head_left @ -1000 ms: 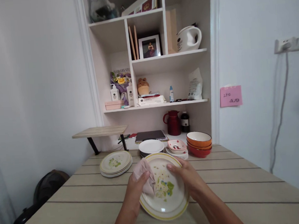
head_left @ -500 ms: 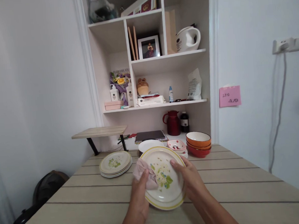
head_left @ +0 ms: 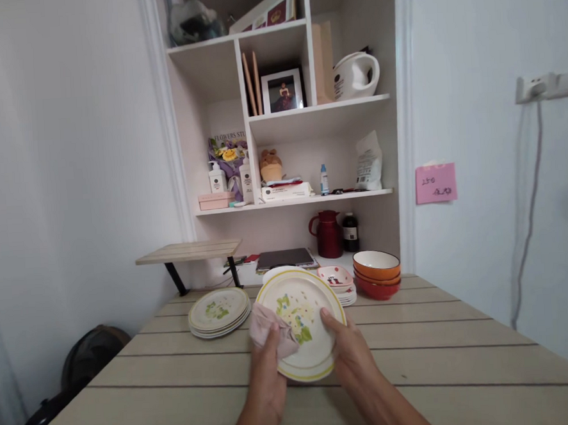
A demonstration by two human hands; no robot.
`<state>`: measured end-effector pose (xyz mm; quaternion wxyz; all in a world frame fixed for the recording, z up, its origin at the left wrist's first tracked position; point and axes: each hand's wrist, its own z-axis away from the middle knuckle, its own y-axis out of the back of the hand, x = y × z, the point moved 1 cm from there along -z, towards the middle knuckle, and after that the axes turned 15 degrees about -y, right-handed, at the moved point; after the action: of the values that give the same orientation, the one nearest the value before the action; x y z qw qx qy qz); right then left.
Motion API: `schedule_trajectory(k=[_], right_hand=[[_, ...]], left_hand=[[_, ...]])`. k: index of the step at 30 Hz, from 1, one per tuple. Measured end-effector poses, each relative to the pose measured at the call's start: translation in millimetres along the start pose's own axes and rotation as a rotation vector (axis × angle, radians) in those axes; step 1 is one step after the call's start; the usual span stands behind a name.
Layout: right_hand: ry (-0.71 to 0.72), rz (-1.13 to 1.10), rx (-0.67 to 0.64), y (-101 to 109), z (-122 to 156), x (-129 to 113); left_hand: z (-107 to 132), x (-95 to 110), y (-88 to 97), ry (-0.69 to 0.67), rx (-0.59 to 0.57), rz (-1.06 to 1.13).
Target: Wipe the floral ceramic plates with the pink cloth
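A cream plate [head_left: 305, 301] with a yellow rim and a green flower pattern is held tilted up above the wooden table [head_left: 418, 358]. My right hand [head_left: 353, 352] grips its lower right edge, thumb on the face. My left hand [head_left: 269, 374] presses a crumpled pink cloth [head_left: 266, 326] against the plate's left side, fingers closed on the cloth.
A stack of matching plates [head_left: 219, 311] lies at the left. Behind the held plate are white plates [head_left: 271, 274], a small pink dish [head_left: 335, 277] on saucers and stacked orange and red bowls [head_left: 377, 273]. A small wooden riser [head_left: 190, 251] and shelves stand at the back.
The plate has been lifted, tilted more upright and shifted slightly left and away. Both hands moved with it; the cloth stays on its left side.
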<state>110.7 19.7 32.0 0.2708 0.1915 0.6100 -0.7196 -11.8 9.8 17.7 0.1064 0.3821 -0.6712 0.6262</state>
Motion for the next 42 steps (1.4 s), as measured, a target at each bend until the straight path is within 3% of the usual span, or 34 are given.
schedule_trajectory(k=[5, 12, 23, 34, 42], right_hand=[[-0.131, 0.235, -0.09, -2, -1, -20], [-0.143, 0.399, -0.08, 3, 8, -51], [-0.28, 0.614, -0.388, 5, 21, -47], [-0.298, 0.584, -0.297, 12, 6, -36], [-0.182, 0.523, -0.17, 10, 3, -34]], left_hand=[[-7, 19, 5.3, -0.03, -0.015, -0.094], [-10, 25, 18.5, 0.166, -0.217, -0.209], [-3, 30, 15.6, 0.207, -0.341, -0.217], [-5, 26, 19.7, 0.273, -0.287, -0.203], [-5, 23, 18.6, 0.298, -0.22, -0.183]])
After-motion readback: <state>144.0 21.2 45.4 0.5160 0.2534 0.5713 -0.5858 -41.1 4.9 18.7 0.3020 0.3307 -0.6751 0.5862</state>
